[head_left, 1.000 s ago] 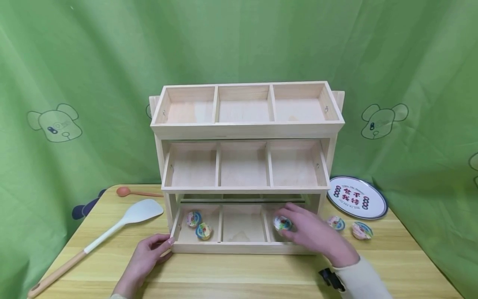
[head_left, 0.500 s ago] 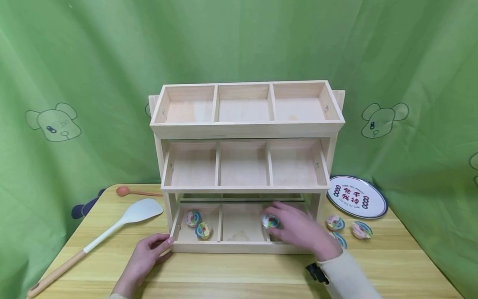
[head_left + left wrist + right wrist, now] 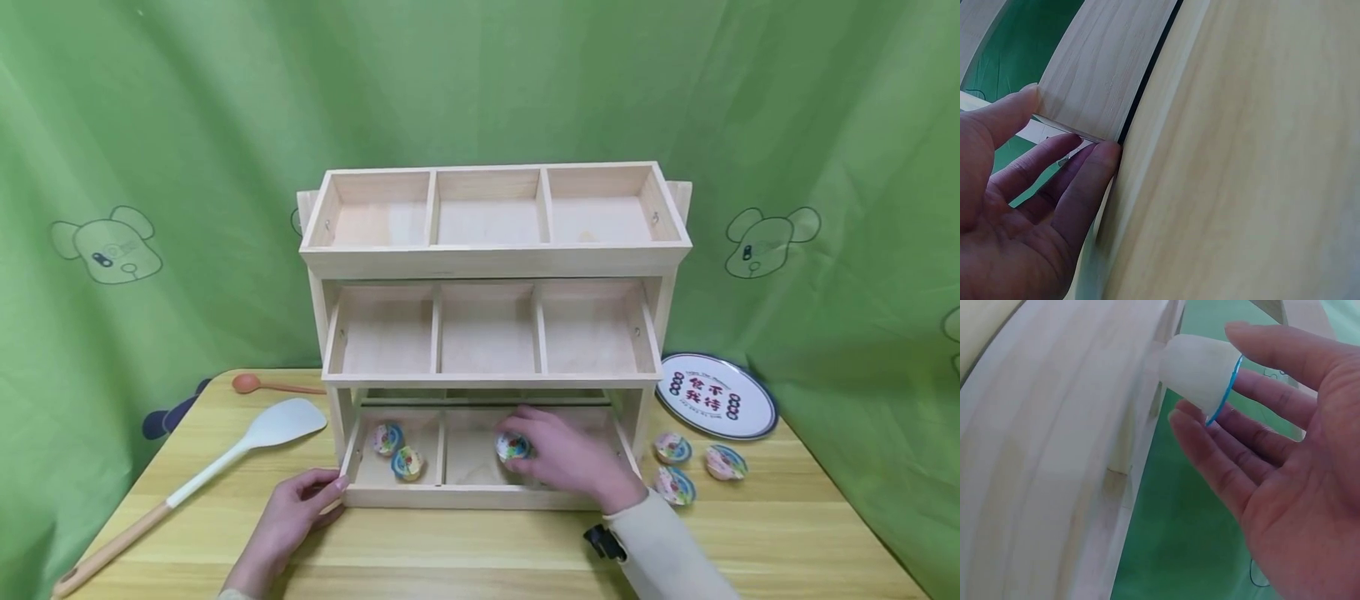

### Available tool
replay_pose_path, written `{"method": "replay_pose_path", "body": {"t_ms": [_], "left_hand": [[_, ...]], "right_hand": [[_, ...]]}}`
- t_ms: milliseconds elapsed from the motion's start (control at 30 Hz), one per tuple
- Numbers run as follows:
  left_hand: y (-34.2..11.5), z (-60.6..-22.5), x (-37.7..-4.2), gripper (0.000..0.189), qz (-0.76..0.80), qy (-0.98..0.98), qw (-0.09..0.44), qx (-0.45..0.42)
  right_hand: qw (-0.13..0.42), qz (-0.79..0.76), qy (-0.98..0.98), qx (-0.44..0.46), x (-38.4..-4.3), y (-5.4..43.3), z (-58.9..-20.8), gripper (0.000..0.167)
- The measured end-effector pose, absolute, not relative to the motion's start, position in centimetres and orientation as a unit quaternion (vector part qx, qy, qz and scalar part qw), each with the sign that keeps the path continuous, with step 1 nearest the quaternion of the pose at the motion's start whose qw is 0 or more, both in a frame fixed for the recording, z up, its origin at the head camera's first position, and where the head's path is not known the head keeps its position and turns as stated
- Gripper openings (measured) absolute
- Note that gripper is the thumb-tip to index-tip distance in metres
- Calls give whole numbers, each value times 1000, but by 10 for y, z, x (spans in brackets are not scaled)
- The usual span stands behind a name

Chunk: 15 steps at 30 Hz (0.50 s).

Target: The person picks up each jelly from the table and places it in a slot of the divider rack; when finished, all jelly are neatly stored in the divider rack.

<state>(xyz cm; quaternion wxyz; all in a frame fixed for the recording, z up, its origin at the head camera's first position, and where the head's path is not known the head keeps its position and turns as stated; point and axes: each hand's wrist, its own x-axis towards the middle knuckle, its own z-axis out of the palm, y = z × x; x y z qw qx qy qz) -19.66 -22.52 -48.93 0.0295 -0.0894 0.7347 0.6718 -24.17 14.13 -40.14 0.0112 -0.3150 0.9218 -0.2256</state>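
Note:
My right hand (image 3: 566, 454) holds a small jelly cup (image 3: 513, 447) over the middle compartment of the bottom wooden tray (image 3: 487, 498). In the right wrist view the cup's whitish body (image 3: 1197, 370) and blue rim show between thumb and fingers. At the tray's left front corner, my left hand (image 3: 300, 510) grips the end, its thumb (image 3: 1019, 103) at the upper edge and fingertips at the lower. Two more jelly cups, one pink-topped (image 3: 387, 438) and one yellowish (image 3: 407, 463), sit in the tray's left compartment.
Above are the middle tray (image 3: 491, 382) and top tray (image 3: 495, 262) of the wooden rack. Right of it lie three jelly cups (image 3: 672, 447) and an oval plate (image 3: 753, 392). On the left lie a white spatula (image 3: 285, 422) and a small orange spoon (image 3: 246, 383).
My right hand has carried the jelly cup leftward, from over the right compartment across the divider to the middle one. My left hand stays at the tray's corner.

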Motion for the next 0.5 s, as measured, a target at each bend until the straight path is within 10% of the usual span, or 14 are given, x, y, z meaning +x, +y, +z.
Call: {"method": "replay_pose_path", "body": {"t_ms": [500], "left_hand": [[-225,-490,-197,33,675,732,30,-91]], "right_hand": [[21,-248,911,-328,-255,125,-415,44]]}}
